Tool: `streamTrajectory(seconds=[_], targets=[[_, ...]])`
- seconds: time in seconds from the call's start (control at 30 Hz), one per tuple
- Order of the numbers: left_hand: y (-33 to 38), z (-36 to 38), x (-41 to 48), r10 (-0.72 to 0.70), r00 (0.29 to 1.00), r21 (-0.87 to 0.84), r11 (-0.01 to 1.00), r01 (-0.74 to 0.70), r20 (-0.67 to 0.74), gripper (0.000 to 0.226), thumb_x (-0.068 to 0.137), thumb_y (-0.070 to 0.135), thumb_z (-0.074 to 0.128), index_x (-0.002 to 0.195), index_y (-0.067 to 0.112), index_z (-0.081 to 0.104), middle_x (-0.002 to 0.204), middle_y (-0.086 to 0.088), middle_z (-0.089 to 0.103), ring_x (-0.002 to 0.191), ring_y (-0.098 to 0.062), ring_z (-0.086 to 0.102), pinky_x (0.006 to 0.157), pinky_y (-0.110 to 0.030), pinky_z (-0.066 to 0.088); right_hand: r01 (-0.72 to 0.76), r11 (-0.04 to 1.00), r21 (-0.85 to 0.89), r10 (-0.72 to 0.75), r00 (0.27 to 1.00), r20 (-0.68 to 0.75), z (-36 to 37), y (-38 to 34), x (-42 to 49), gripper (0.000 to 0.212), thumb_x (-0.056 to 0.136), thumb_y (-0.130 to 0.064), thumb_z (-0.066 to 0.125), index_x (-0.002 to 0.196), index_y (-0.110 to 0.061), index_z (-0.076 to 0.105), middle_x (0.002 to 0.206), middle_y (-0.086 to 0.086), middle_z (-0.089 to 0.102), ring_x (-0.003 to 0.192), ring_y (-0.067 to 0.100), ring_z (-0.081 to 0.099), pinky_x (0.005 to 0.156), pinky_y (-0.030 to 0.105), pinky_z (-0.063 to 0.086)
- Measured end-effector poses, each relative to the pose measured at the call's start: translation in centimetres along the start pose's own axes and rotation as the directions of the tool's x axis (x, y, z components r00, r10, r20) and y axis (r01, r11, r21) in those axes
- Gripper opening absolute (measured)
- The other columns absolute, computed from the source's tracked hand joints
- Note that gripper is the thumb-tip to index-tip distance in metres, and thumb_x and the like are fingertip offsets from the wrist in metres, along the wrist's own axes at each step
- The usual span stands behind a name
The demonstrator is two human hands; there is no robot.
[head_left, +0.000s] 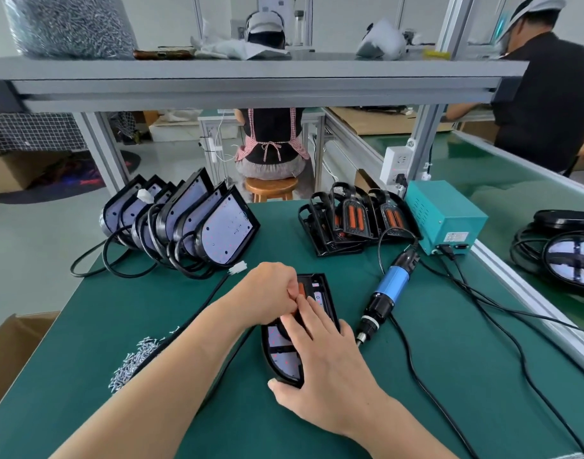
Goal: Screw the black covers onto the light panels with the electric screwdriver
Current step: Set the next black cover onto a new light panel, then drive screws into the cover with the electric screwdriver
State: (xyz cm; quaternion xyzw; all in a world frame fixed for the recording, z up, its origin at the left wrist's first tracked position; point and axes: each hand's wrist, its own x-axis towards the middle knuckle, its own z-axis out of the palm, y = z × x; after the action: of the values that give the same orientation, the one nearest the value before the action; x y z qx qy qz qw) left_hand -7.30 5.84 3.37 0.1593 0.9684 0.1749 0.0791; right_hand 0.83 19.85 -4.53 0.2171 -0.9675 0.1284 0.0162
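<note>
left hand [270,293] pinches at the light panel [284,356], right hand [323,369] spread flat on it

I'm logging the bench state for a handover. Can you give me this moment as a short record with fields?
workpiece: light panel with black cover, flat on the green mat
left hand: fingers curled over the cover; what they pinch is hidden
right hand: flat across the panel, fingers straight
electric screwdriver: lying unheld, right of the panel
screws: loose pile on the left
waiting panels: leaning row, back left
spare covers: beside the teal power box
</note>
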Motion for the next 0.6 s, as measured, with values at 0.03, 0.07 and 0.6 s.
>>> streamTrajectory(seconds=[0.03, 0.07, 0.6], targets=[[0.0, 0.1, 0.0, 0.002, 1.000, -0.001, 1.000, -0.002, -0.007, 0.012, 0.085, 0.014, 0.063, 0.095, 0.010, 0.067, 0.096, -0.002, 0.069, 0.093, -0.021, 0.064, 0.085, -0.036, 0.053, 0.002, 1.000, 0.010, -0.002, 1.000, 0.007, 0.0, 0.1, 0.0, 0.098, 0.083, -0.072, 0.045, 0.162, -0.026, 0.009, 0.171, -0.004, -0.007, 0.155, 0.013, -0.013, 0.122, 0.049, 0.016], [0.1, 0.2, 0.1, 0.002, 1.000, -0.001, 1.000, -0.002, -0.016, 0.012, 0.085, 0.014, 0.063, 0.095, 0.010, 0.068, 0.096, -0.002, 0.069, 0.094, -0.021, 0.064, 0.084, -0.037, 0.053, 0.004, 1.000, 0.019, -0.004, 1.000, 0.015, 0.0, 0.2, 0.0, 0.098, 0.084, -0.072, 0.045, 0.162, -0.027, 0.007, 0.170, -0.005, -0.010, 0.155, 0.011, -0.015, 0.123, 0.049, 0.013], [-0.2, 2.5, 0.1, -0.103, 0.983, -0.124, 0.989, 0.084, -0.153, 0.010, 0.079, 0.018, 0.060, 0.078, 0.026, 0.066, 0.081, 0.013, 0.064, 0.084, -0.012, 0.062, 0.076, -0.034, 0.053, 0.000, 0.982, 0.187, -0.009, 0.999, 0.043, -0.2, 0.9, -0.2, 0.104, 0.084, -0.068, 0.052, 0.161, -0.038, -0.010, 0.161, -0.018, -0.037, 0.144, -0.001, -0.037, 0.125, 0.044, -0.003]])
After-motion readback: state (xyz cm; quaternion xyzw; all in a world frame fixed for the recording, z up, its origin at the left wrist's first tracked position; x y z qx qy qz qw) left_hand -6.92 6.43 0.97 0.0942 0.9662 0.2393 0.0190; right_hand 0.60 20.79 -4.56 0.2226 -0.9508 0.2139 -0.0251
